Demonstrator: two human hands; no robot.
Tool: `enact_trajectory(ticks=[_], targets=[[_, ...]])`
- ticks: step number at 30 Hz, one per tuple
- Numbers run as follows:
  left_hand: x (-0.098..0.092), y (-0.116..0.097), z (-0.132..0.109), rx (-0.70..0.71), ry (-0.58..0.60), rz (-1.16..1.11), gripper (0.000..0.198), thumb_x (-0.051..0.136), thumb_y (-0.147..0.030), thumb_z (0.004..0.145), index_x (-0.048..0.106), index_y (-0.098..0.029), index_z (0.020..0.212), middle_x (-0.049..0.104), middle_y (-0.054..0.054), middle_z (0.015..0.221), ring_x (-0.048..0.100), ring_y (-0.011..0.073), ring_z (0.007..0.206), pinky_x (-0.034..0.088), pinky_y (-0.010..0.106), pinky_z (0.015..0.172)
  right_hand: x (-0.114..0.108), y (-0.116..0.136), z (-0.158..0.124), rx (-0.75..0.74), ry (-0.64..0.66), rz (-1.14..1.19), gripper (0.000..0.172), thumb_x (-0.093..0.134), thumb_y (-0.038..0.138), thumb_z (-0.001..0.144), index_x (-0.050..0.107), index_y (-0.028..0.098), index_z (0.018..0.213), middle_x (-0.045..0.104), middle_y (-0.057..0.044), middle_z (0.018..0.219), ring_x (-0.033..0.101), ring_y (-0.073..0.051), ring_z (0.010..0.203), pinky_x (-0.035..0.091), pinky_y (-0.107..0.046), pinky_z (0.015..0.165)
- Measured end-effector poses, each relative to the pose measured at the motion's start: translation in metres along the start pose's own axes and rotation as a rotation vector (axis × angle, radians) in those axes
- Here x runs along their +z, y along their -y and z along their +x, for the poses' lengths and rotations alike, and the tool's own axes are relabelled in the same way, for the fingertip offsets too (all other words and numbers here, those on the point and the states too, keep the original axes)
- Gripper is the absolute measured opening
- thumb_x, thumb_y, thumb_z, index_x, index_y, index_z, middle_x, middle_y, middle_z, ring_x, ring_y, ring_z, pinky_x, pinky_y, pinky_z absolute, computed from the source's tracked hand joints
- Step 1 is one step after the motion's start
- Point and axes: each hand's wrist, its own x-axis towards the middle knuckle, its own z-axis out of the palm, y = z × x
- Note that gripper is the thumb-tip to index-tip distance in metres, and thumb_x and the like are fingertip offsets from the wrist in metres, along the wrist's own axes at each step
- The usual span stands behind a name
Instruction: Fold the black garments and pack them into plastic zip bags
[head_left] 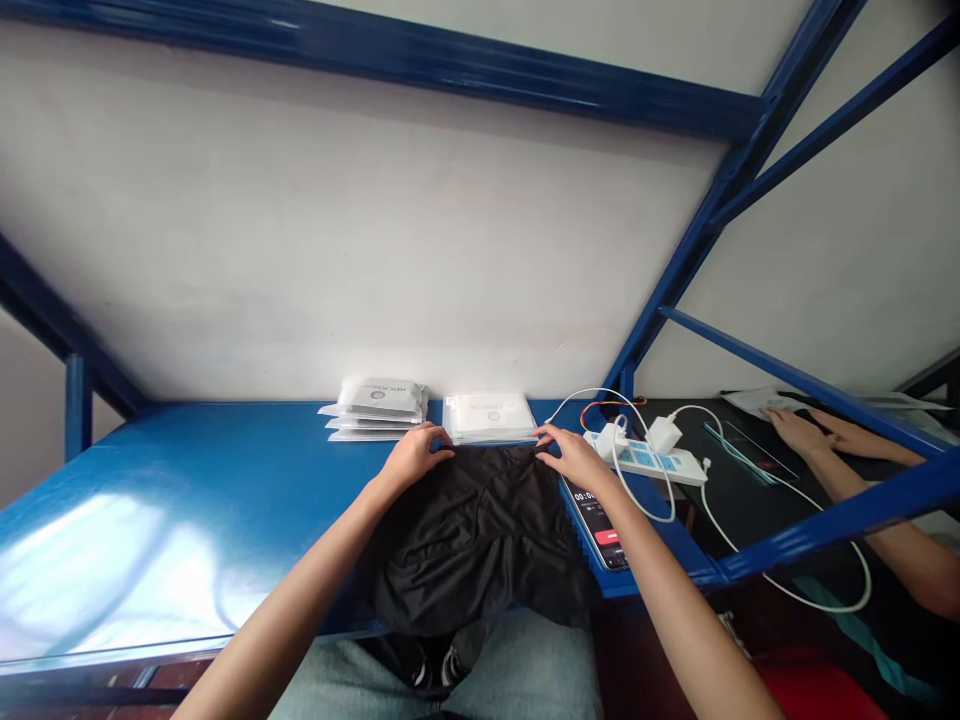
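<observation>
A black cloth garment (472,540) lies spread on the blue table in front of me, its near part draping over the edge above my lap. Its exact kind I cannot make out. At its far left corner my left hand (418,455) pinches the fabric between thumb and fingers. The far right corner is pinched likewise by my right hand (570,458). Just beyond the cloth sits a stack of white packets in clear sleeves (491,415). Left of it stands a second stack of plastic-bagged packets (382,402) with printed lettering.
A phone (600,525) lies under my right forearm. Behind it, a white power strip (651,458) carries chargers and looping cables. Blue metal frame bars (697,240) rise at the right. Beyond them, another person's hands (802,435) work at a black table.
</observation>
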Motion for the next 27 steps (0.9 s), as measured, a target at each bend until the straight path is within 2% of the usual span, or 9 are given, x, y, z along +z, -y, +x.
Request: enact_trajectory(ticks=[3, 6, 9, 12, 15, 18, 22, 24, 27], targets=[[-0.004, -0.005, -0.003, 0.051, -0.014, -0.008, 0.015, 0.072, -0.035, 0.088, 0.073, -0.024, 0.096, 0.073, 0.006, 0.104, 0.069, 0.0247, 0.101, 0.051, 0.032, 0.092, -0.004, 0.002, -0.006, -0.015, -0.017, 0.023, 0.03, 0.067, 0.016, 0.089, 0.068, 0.027, 0.117, 0.078, -0.002, 0.107, 0.07, -0.023, 0.104, 0.052, -0.035, 0.091], [-0.009, -0.007, -0.013, 0.045, -0.044, 0.001, 0.015, 0.068, -0.036, 0.09, 0.073, -0.024, 0.099, 0.075, 0.007, 0.104, 0.07, 0.0263, 0.101, 0.052, 0.035, 0.093, -0.008, 0.005, -0.016, -0.035, -0.032, 0.019, 0.018, 0.067, 0.016, 0.089, 0.073, 0.026, 0.103, 0.078, -0.004, 0.107, 0.068, -0.026, 0.105, 0.052, -0.038, 0.091], [-0.015, -0.011, -0.026, 0.051, -0.046, -0.011, 0.016, 0.063, -0.036, 0.093, 0.072, -0.024, 0.1, 0.075, 0.007, 0.106, 0.07, 0.0258, 0.101, 0.053, 0.036, 0.093, -0.013, 0.009, -0.031, -0.044, -0.05, 0.001, 0.016, 0.066, 0.013, 0.089, 0.074, 0.024, 0.097, 0.079, -0.005, 0.103, 0.068, -0.027, 0.103, 0.051, -0.04, 0.089], [-0.025, -0.019, -0.041, 0.142, 0.062, -0.084, 0.012, 0.06, -0.028, 0.094, 0.07, -0.024, 0.098, 0.074, 0.007, 0.117, 0.069, 0.0236, 0.109, 0.053, 0.033, 0.097, -0.017, 0.013, -0.051, -0.072, -0.049, -0.027, 0.017, 0.065, 0.012, 0.089, 0.075, 0.025, 0.095, 0.078, -0.005, 0.1, 0.067, -0.028, 0.102, 0.048, -0.043, 0.09], [-0.033, -0.027, -0.053, 0.223, 0.19, -0.09, 0.013, 0.058, -0.021, 0.093, 0.07, -0.023, 0.098, 0.074, 0.007, 0.122, 0.067, 0.0229, 0.115, 0.053, 0.032, 0.098, -0.018, 0.016, -0.072, -0.183, -0.007, -0.098, 0.02, 0.063, 0.012, 0.091, 0.076, 0.026, 0.096, 0.079, -0.005, 0.103, 0.066, -0.029, 0.107, 0.048, -0.045, 0.092], [-0.033, -0.031, -0.062, 0.258, 0.255, 0.01, 0.017, 0.057, -0.021, 0.096, 0.073, -0.024, 0.102, 0.075, 0.006, 0.119, 0.067, 0.0238, 0.116, 0.052, 0.034, 0.1, -0.016, 0.019, -0.086, -0.258, 0.024, -0.167, 0.024, 0.06, 0.012, 0.092, 0.078, 0.026, 0.099, 0.079, -0.005, 0.114, 0.064, -0.03, 0.114, 0.049, -0.049, 0.095], [-0.029, -0.037, -0.073, 0.287, 0.298, 0.128, 0.022, 0.056, -0.022, 0.1, 0.075, -0.024, 0.11, 0.075, 0.007, 0.122, 0.068, 0.0251, 0.117, 0.053, 0.038, 0.099, -0.019, 0.032, -0.096, -0.235, 0.053, -0.21, 0.025, 0.059, 0.02, 0.095, 0.08, 0.025, 0.106, 0.077, -0.007, 0.121, 0.064, -0.033, 0.117, 0.05, -0.053, 0.097], [-0.03, -0.043, -0.084, 0.31, 0.266, 0.154, 0.022, 0.057, -0.026, 0.102, 0.075, -0.025, 0.114, 0.073, 0.007, 0.129, 0.064, 0.0276, 0.126, 0.05, 0.044, 0.107, -0.022, 0.042, -0.102, -0.213, 0.05, -0.219, 0.026, 0.06, 0.026, 0.097, 0.079, 0.024, 0.114, 0.074, -0.008, 0.129, 0.062, -0.036, 0.123, 0.05, -0.056, 0.1], [-0.039, -0.054, -0.113, 0.359, 0.225, 0.149, 0.027, 0.058, -0.033, 0.103, 0.071, -0.029, 0.126, 0.069, 0.005, 0.137, 0.058, 0.0279, 0.137, 0.042, 0.05, 0.117, -0.023, 0.056, -0.119, -0.225, 0.059, -0.162, 0.037, 0.06, 0.031, 0.099, 0.068, 0.026, 0.135, 0.065, -0.006, 0.143, 0.057, -0.034, 0.136, 0.049, -0.057, 0.108]])
